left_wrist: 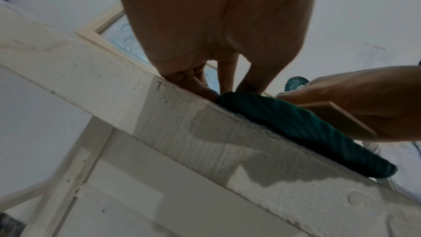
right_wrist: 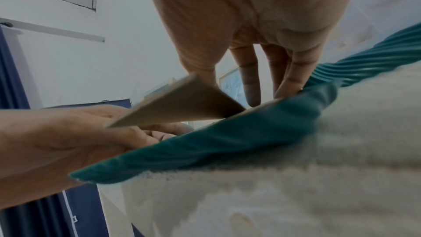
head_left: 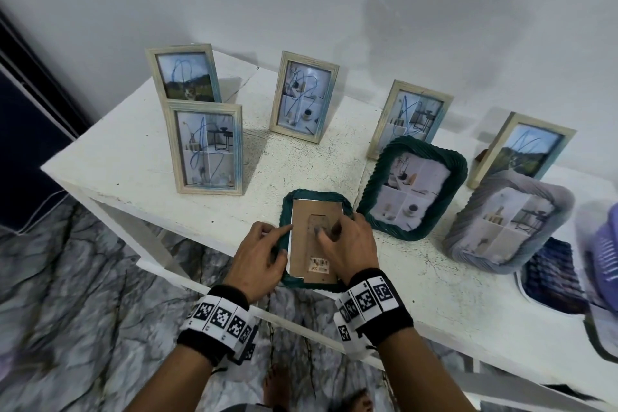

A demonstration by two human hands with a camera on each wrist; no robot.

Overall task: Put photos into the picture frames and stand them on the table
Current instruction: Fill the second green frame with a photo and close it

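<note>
Head view: a green frame (head_left: pixel 316 237) lies face-down at the worktop (head_left: pixel 133 150) edge; left hand (head_left: pixel 264 256) presses its rim, fingers straight, right hand (head_left: pixel 347 244) seemingly pinches the backing board (head_left: pixel 309 244).

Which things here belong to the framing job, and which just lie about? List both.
In the job: face-down green frame, its brown backing board, left hand, right hand, seven standing filled frames, e.g..

Lying about: purple basket, dark woven item.

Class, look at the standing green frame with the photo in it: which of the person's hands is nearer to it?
Right. The right hand lies just beside the standing green frame; the left hand is farther away, across the face-down frame.
</note>
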